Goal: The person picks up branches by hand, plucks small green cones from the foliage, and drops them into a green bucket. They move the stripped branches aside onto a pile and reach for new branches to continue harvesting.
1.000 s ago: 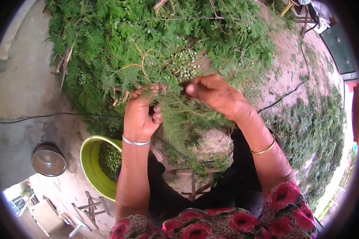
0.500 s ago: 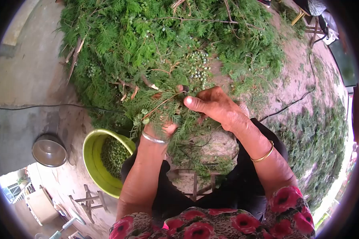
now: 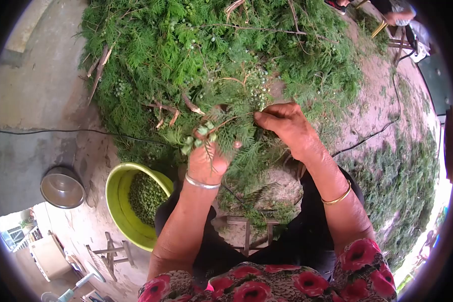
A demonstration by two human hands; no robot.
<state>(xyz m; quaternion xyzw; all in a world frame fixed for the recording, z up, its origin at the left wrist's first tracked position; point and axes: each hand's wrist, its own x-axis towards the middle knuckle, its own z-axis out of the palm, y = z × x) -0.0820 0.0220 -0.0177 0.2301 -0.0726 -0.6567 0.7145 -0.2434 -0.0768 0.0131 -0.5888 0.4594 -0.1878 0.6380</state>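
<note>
A leafy green sprig (image 3: 226, 121) with several pale green berries spans the space between my hands. My right hand (image 3: 290, 126) pinches its stem end between thumb and forefinger. Beneath the sprig, my left hand (image 3: 209, 158), with a silver bangle at the wrist, is partly covered by leaves; its fingers are mostly hidden. Beyond both hands lies a big heap of green branches (image 3: 171, 55), with loose berries (image 3: 259, 83) at its near side. The yellow-green bucket (image 3: 117, 214) at my left holds many green berries.
A metal bowl (image 3: 62, 187) sits on the floor at the left, near a black cable (image 3: 50, 132). A small wooden stool (image 3: 110, 254) is at lower left. More greenery (image 3: 397, 176) covers the ground at right. Another person's hand (image 3: 400, 16) shows at top right.
My right hand has shifted slightly right and the sprig has turned, its berries now higher and over my left hand. My left hand has moved a little right and up.
</note>
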